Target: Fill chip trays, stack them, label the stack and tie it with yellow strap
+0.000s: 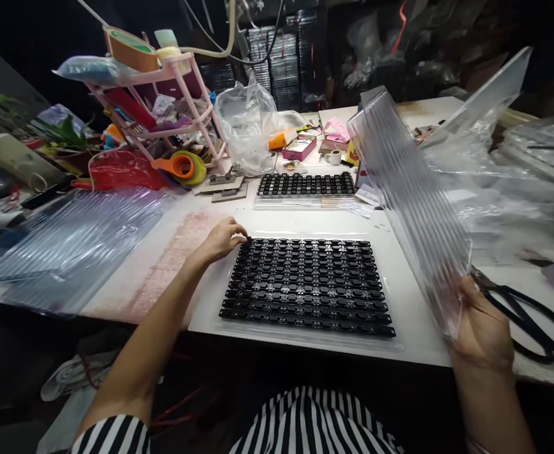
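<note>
A clear tray filled with rows of black parts (307,284) lies flat at the middle of the table's front. My left hand (224,239) touches its far left corner, with thumb and fingertips close together; whether they pinch anything is too small to tell. On the right, my right hand (487,328) is closed on the near end of a ribbed clear plastic tray (413,202), which is raised and tilted above the table, slightly blurred. Farther back sits a second tray with black parts (305,184).
Black-handled scissors (536,321) lie beside my right hand. Ribbed clear trays in plastic (82,239) are stacked at left. A pink rack (186,94) holds tape and bags. Clear plastic bags (494,202) fill the right side.
</note>
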A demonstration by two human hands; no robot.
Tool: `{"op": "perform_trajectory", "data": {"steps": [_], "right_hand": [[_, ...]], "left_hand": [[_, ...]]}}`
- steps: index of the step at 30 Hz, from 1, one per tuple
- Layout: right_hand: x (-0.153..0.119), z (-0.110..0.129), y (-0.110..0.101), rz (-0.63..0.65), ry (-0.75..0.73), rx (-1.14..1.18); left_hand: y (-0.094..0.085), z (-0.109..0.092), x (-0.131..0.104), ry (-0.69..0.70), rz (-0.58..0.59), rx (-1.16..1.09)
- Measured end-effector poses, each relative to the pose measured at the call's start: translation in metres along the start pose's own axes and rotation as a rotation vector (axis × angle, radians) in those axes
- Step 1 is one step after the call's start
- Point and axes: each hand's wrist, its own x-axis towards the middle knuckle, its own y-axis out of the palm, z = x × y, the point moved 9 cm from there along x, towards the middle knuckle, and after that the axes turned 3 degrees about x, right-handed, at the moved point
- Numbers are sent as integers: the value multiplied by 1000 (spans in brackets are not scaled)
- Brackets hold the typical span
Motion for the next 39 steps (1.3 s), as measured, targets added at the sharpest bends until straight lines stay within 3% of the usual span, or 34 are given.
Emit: {"op": "perform_trajectory", "data": {"steps": [6,14,19,21,23,26,29,33,39], "right_hand": [[3,-1,4,56,11,-22],[-2,-3,5,26,68,55],[-6,-1,7,-17,72,117],[-9,8,11,-20,-4,135],[-13,21,22,35,-104,135],[-23,40,44,152,-209,86],[-35,60,62,233,-304,10],[-44,81,74,272,-395,-43],[-36,103,79,267,-346,-43]], "left_hand": [[2,-10,2,92,80,20],[-5,-20,-4,87,38,-49],[-22,-24,-9,4,-51,-187],[-33,-34,-11,-34,-91,-341],[-40,-50,-15,-82,-94,-658],[-37,-78,-22,-166,1,-1108],[-31,-98,-32,-209,91,-1144],[-26,-102,-46,-214,155,-1078],[-50,-109,-54,-93,8,-1084]]}}
